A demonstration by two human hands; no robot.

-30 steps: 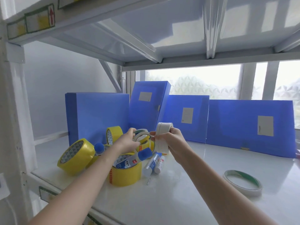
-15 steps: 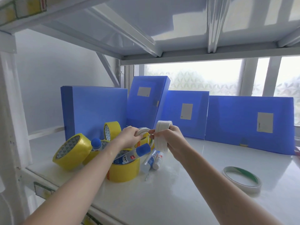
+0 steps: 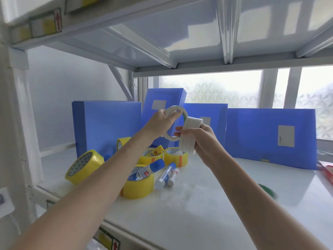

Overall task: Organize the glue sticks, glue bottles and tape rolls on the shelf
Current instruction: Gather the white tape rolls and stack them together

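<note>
While the left hand (image 3: 158, 121) pinches a thin white tape ring (image 3: 175, 123) and the right hand (image 3: 200, 139) grips a stacked white tape bundle (image 3: 189, 134) above the white shelf (image 3: 198, 204), slide the ring squarely on at nine o'clock, keeping edges flush.

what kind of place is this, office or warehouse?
Most likely an office supply or storage room. A white metal rack shelf by a frosted window holds blue file boxes along the back, yellow tape rolls and glue bottles in front.
</note>
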